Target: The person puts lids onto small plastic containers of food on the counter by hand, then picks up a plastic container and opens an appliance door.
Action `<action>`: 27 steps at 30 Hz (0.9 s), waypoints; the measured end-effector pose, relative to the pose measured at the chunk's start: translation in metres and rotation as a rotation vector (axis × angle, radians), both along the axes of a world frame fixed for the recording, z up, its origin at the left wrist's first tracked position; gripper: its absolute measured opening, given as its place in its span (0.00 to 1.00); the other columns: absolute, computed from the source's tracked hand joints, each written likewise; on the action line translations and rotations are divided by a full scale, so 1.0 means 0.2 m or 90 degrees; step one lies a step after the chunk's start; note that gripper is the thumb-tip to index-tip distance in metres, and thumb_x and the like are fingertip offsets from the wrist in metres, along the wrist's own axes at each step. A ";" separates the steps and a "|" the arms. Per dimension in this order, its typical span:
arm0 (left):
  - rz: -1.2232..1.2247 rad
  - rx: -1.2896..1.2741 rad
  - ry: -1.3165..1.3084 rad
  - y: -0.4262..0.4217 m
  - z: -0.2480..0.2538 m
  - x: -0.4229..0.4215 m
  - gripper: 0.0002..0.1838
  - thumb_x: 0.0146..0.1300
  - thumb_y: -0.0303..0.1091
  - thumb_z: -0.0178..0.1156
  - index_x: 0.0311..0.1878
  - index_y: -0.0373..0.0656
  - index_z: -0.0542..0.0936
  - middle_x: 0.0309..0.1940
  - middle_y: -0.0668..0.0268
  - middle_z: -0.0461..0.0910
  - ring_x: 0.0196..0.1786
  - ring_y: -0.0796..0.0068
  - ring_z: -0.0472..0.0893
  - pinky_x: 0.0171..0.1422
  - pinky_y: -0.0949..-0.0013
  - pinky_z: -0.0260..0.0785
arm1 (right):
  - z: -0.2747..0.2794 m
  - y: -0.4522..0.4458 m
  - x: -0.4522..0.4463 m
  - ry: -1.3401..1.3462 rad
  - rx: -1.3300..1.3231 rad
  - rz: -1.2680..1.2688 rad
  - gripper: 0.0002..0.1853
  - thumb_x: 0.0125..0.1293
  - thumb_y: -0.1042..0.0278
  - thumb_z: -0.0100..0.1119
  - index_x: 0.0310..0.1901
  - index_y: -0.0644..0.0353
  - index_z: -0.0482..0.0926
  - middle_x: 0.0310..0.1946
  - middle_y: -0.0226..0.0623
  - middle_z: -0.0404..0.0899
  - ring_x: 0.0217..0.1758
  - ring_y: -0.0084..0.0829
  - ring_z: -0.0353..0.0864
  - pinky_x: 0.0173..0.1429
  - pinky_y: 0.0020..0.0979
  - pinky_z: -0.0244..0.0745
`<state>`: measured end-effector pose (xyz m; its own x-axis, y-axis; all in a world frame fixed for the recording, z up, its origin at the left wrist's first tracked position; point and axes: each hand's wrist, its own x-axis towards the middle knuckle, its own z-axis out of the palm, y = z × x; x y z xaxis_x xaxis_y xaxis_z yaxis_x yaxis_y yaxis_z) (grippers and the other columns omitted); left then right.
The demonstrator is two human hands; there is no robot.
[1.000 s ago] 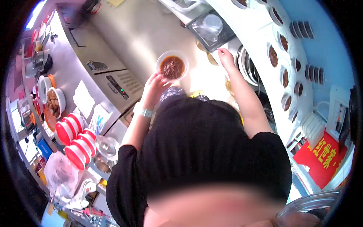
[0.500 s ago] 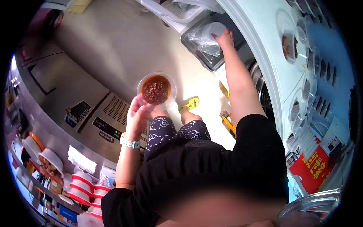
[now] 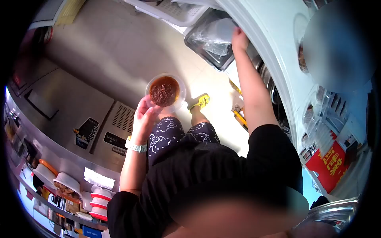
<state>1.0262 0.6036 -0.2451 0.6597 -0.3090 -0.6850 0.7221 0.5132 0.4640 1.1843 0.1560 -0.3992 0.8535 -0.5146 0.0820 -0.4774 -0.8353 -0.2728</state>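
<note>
A clear round bowl (image 3: 164,91) of dark reddish-brown sauce is held above the floor, its near left rim gripped between the thumb and fingers of my left hand (image 3: 145,113). Out to the upper right, my right hand (image 3: 239,39) is at the edge of a dark tray (image 3: 219,63). A stack of clear round lids or containers (image 3: 222,31), partly in a plastic bag, lies in that tray. My right fingers touch the right end of the stack; their tips are partly hidden.
Steel appliances (image 3: 85,131) stand at left, with white tubs (image 3: 67,181) and red-rimmed containers (image 3: 99,204) on the lower-left counter. A white counter (image 3: 274,31) curves along the right. White basket (image 3: 186,14) at top; metal bowl (image 3: 333,214) at lower right.
My right hand has moved from beside the tray onto the lid stack, then slightly up. The sauce bowl is now gripped at its side by my left hand. The camera view has turned.
</note>
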 end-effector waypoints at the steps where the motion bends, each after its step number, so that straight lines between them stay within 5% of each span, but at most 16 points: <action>1: -0.013 0.020 0.003 -0.01 0.01 0.02 0.25 0.63 0.28 0.56 0.62 0.37 0.64 0.55 0.61 0.72 0.55 0.69 0.75 0.62 0.65 0.67 | 0.08 0.05 -0.07 -0.041 0.306 -0.112 0.22 0.61 0.53 0.59 0.52 0.54 0.70 0.40 0.40 0.75 0.42 0.40 0.74 0.46 0.36 0.70; 2: -0.014 0.016 -0.036 -0.03 0.01 0.03 0.25 0.64 0.30 0.56 0.63 0.41 0.65 0.45 0.68 0.73 0.49 0.72 0.77 0.60 0.64 0.69 | 0.17 0.11 -0.14 -0.256 0.709 -0.313 0.14 0.64 0.61 0.55 0.50 0.53 0.72 0.32 0.34 0.74 0.35 0.32 0.74 0.40 0.30 0.69; 3: -0.016 0.005 -0.065 -0.03 0.02 0.03 0.24 0.64 0.31 0.56 0.63 0.40 0.65 0.46 0.67 0.73 0.50 0.70 0.77 0.61 0.61 0.68 | 0.25 0.17 -0.21 -0.435 0.901 -0.534 0.08 0.68 0.70 0.52 0.48 0.52 0.73 0.24 0.29 0.72 0.27 0.24 0.73 0.33 0.25 0.69; 5: -0.061 0.034 -0.033 -0.06 0.14 0.10 0.23 0.66 0.30 0.54 0.63 0.39 0.64 0.49 0.65 0.75 0.51 0.72 0.77 0.61 0.63 0.68 | 0.39 0.25 -0.52 -0.393 1.215 -0.625 0.08 0.69 0.72 0.50 0.47 0.56 0.75 0.27 0.28 0.73 0.25 0.23 0.71 0.32 0.23 0.68; 7: -0.113 -0.022 -0.080 -0.08 0.16 0.15 0.24 0.66 0.31 0.54 0.64 0.38 0.64 0.50 0.63 0.75 0.51 0.72 0.77 0.61 0.63 0.70 | 0.90 0.54 -0.65 -0.259 1.244 -0.469 0.10 0.67 0.74 0.52 0.49 0.60 0.74 0.29 0.28 0.71 0.27 0.19 0.68 0.33 0.19 0.66; 10: -0.180 -0.041 -0.118 -0.14 0.34 0.19 0.25 0.66 0.31 0.54 0.65 0.36 0.63 0.54 0.61 0.74 0.53 0.70 0.77 0.61 0.62 0.70 | 1.27 0.74 -0.77 -0.139 1.184 -0.278 0.09 0.69 0.71 0.52 0.49 0.61 0.75 0.31 0.26 0.74 0.28 0.18 0.68 0.34 0.21 0.67; 13: -0.226 -0.086 -0.148 -0.21 0.49 0.20 0.26 0.68 0.30 0.51 0.68 0.40 0.60 0.57 0.60 0.72 0.57 0.69 0.75 0.62 0.62 0.71 | 1.41 0.82 -0.80 -0.144 1.082 -0.260 0.10 0.69 0.69 0.52 0.48 0.62 0.75 0.34 0.27 0.74 0.30 0.17 0.67 0.35 0.20 0.65; 18: -0.289 -0.119 -0.187 -0.31 0.74 0.18 0.28 0.68 0.32 0.50 0.70 0.44 0.57 0.56 0.63 0.72 0.56 0.72 0.75 0.60 0.63 0.71 | 1.63 0.89 -0.86 -0.202 1.020 -0.153 0.15 0.71 0.66 0.49 0.56 0.61 0.69 0.49 0.37 0.76 0.50 0.26 0.75 0.58 0.30 0.71; 23: -0.316 -0.199 -0.130 -0.43 0.86 0.17 0.26 0.73 0.35 0.43 0.72 0.45 0.55 0.62 0.63 0.68 0.59 0.70 0.73 0.63 0.63 0.70 | 1.62 0.86 -0.96 -0.247 0.929 -0.148 0.15 0.72 0.66 0.47 0.57 0.60 0.67 0.47 0.37 0.77 0.49 0.26 0.75 0.54 0.29 0.72; 27: -0.394 -0.013 -0.301 -0.55 0.94 0.11 0.28 0.73 0.42 0.44 0.73 0.48 0.54 0.64 0.67 0.65 0.62 0.73 0.69 0.65 0.61 0.65 | 1.64 0.81 -0.99 -0.296 0.769 -0.116 0.13 0.72 0.66 0.46 0.56 0.59 0.68 0.42 0.35 0.77 0.43 0.21 0.74 0.46 0.23 0.71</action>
<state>1.0475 0.4942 -0.0578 0.5842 -0.7253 -0.3643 0.6073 0.0930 0.7890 0.9858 0.3175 -0.0704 0.7808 -0.5752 -0.2438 -0.2157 0.1180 -0.9693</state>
